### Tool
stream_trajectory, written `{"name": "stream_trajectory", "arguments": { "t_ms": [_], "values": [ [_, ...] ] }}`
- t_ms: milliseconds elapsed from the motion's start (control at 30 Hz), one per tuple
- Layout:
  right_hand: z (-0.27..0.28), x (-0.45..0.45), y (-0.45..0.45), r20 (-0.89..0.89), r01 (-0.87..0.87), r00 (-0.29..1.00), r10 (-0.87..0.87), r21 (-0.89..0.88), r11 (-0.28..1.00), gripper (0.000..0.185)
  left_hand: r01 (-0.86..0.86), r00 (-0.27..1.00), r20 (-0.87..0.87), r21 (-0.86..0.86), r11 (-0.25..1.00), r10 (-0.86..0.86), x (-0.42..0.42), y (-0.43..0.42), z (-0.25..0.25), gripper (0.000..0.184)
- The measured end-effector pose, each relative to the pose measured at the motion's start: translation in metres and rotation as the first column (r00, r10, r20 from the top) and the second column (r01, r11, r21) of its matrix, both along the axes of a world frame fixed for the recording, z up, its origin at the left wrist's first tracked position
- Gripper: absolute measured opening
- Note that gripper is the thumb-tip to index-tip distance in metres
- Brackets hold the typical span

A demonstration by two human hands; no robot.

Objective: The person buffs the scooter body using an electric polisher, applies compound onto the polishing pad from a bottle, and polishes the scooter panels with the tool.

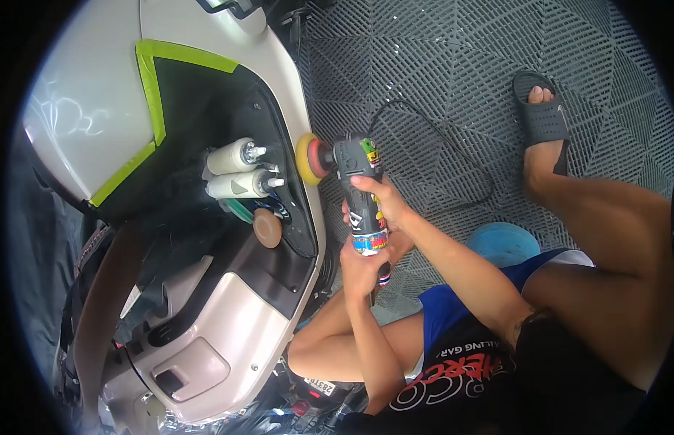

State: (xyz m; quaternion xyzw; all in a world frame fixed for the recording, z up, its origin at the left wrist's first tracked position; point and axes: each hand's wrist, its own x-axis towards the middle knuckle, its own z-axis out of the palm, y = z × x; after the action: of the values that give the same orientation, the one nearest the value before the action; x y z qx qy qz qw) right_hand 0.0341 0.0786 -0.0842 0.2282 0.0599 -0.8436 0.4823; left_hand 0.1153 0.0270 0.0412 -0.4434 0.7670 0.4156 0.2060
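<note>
Both my hands hold a dark grey power polisher (357, 196) covered in stickers. My right hand (384, 199) wraps its upper body, with the thumb lying along the side. Lower down, my left hand (362, 270) grips the handle end. The round yellow foam pad (306, 158), on a reddish backing, sits edge-on at the rim of a glossy pale beige vehicle panel (288, 76). Whether it presses on the surface I cannot tell. Beside the pad, two white bottles (239, 157) with nozzles lie in the dark recess, near a round tan pad (267, 228).
Yellow-green masking tape (150, 87) borders the dark recess. A black cord (442, 130) loops over the grey grid floor tiles (446, 43). My sandalled foot (541, 109) is at the right, and a round blue object (504, 243) lies beneath my leg.
</note>
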Motion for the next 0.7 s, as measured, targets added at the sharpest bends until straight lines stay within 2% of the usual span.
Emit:
{"name": "stream_trajectory", "arguments": {
  "t_ms": [67, 167, 233, 267, 300, 400, 433, 533, 633, 700],
  "values": [
    [0.002, 0.003, 0.001, -0.028, 0.01, 1.0, -0.011, -0.003, 1.0, 0.052, -0.044, 0.999, 0.001, 0.025, 0.999, 0.044, 0.008, 0.002, 0.001, 0.038],
    [0.012, -0.008, 0.002, -0.029, 0.04, 0.999, -0.039, 0.009, 0.999, 0.053, 0.025, 0.997, -0.077, 0.005, 1.0, -0.024, -0.004, -0.001, 0.005, 0.036],
    [0.011, -0.015, -0.002, 0.037, 0.023, 0.999, -0.023, -0.007, 1.0, 0.056, 0.085, 0.996, 0.013, -0.047, 0.995, -0.085, -0.023, -0.002, 0.016, 0.035],
    [0.014, -0.018, -0.003, 0.004, 0.029, 1.0, -0.03, 0.044, 0.999, 0.059, 0.108, 0.994, 0.022, -0.06, 0.992, -0.107, -0.022, -0.003, 0.018, 0.034],
    [0.017, -0.012, -0.004, 0.045, 0.001, 0.999, -0.002, 0.013, 1.0, 0.059, 0.134, 0.991, 0.023, -0.075, 0.988, -0.133, -0.022, -0.004, 0.02, 0.034],
    [0.023, 0.012, -0.007, 0.094, -0.04, 0.995, 0.042, -0.024, 0.999, 0.061, 0.11, 0.994, 0.032, -0.094, 0.989, -0.108, 0.003, -0.003, 0.029, 0.034],
    [0.028, 0.024, -0.009, 0.099, -0.031, 0.995, 0.029, 0.013, 0.999, 0.063, 0.109, 0.993, 0.059, -0.099, 0.989, -0.104, 0.011, -0.004, 0.031, 0.034],
    [0.021, 0.064, -0.016, 0.163, -0.116, 0.977, 0.136, -0.127, 0.985, 0.069, 0.129, 0.975, 0.198, -0.128, 0.983, -0.102, 0.037, -0.007, 0.046, 0.035],
    [0.026, 0.094, -0.016, 0.323, -0.106, 0.93, 0.174, -0.217, 0.97, 0.069, 0.142, 0.945, 0.317, -0.193, 0.971, -0.076, 0.052, 0.004, 0.057, 0.033],
    [0.028, 0.106, -0.016, 0.387, -0.128, 0.901, 0.195, -0.194, 0.973, 0.068, 0.102, 0.927, 0.373, -0.177, 0.979, -0.03, 0.058, 0.008, 0.057, 0.03]
  ]
}}
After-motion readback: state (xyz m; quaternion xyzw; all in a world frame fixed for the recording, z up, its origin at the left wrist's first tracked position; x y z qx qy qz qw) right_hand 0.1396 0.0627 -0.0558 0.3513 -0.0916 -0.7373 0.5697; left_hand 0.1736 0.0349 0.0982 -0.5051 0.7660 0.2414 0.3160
